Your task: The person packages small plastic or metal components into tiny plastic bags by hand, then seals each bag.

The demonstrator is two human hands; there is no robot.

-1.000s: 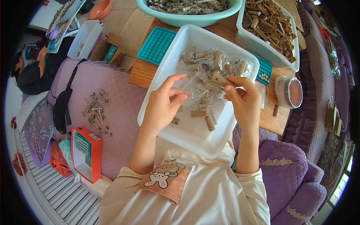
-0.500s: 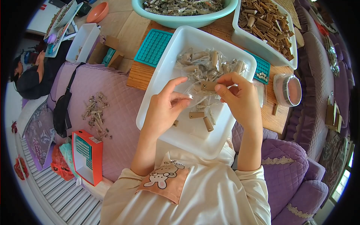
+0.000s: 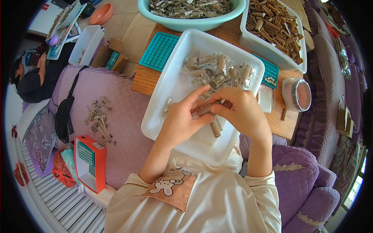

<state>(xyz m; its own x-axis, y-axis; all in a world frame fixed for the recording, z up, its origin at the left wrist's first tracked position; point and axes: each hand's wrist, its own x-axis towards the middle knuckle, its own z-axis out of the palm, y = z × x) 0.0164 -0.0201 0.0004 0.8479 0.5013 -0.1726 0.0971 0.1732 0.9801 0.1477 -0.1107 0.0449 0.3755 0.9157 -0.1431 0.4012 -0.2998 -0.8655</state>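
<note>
Over the white tray [image 3: 158, 83] on my lap, my two hands meet. My left hand [image 3: 182, 120] pinches a small clear plastic bag, mostly hidden by the fingers. My right hand [image 3: 243, 112] is closed on a brown half-tube piece [image 3: 206, 109], which lies at the bag between the hands; whether it is fully inside I cannot tell. Behind them in the tray rests a heap of brown pieces in clear bags [image 3: 221, 70]. A loose brown piece [image 3: 215, 130] lies just below my fingers. Left of my left hand is a bagged bundle of small metal parts [image 3: 167, 106].
Behind the tray stand a pale green basin [image 3: 190, 26] of bagged metal parts and a white bin [image 3: 272, 48] of brown pieces. Teal moulded trays [image 3: 159, 50], a tape roll [image 3: 297, 94] and flat clear bags [image 3: 266, 99] lie on the table. Another person [image 3: 35, 83] sits far left.
My hands have come together and lower. The brown piece, earlier held up apart from the bag, is now at the bag between my fingers. The bundle at the tray's left has come into sight.
</note>
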